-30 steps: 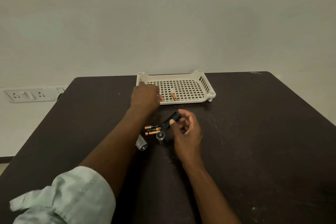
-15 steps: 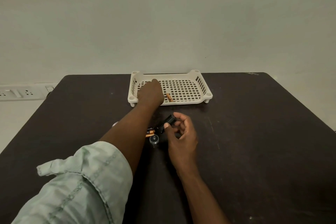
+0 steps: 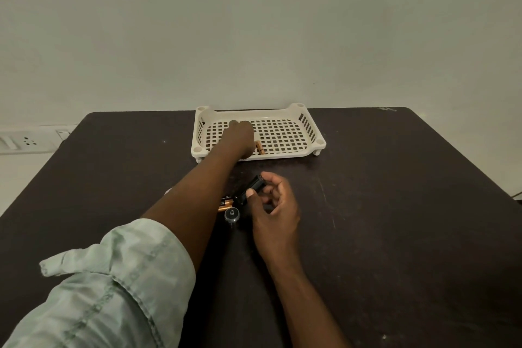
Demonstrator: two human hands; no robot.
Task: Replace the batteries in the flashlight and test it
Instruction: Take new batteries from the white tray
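Observation:
My right hand (image 3: 275,206) pinches a black battery holder (image 3: 254,186) between thumb and fingers, just above the dark table (image 3: 395,220). Two black-and-copper batteries (image 3: 226,204) lie on the table beside the holder, partly hidden by my left forearm. A round flashlight end cap (image 3: 232,215) stands in front of them. My left hand (image 3: 239,137) reaches into the white perforated tray (image 3: 282,114), back of the hand up, with the fingertips hidden. One copper battery (image 3: 259,147) lies in the tray right of that hand.
A pale sliver of another flashlight part (image 3: 168,191) peeks out left of my forearm. A wall socket strip (image 3: 26,141) sits beyond the table's left edge. Bare tabletop stretches to the right of my right hand.
My left hand has moved further forward over the tray floor, and the battery seen by its fingers earlier is out of sight. My right hand keeps the black holder in about the same place.

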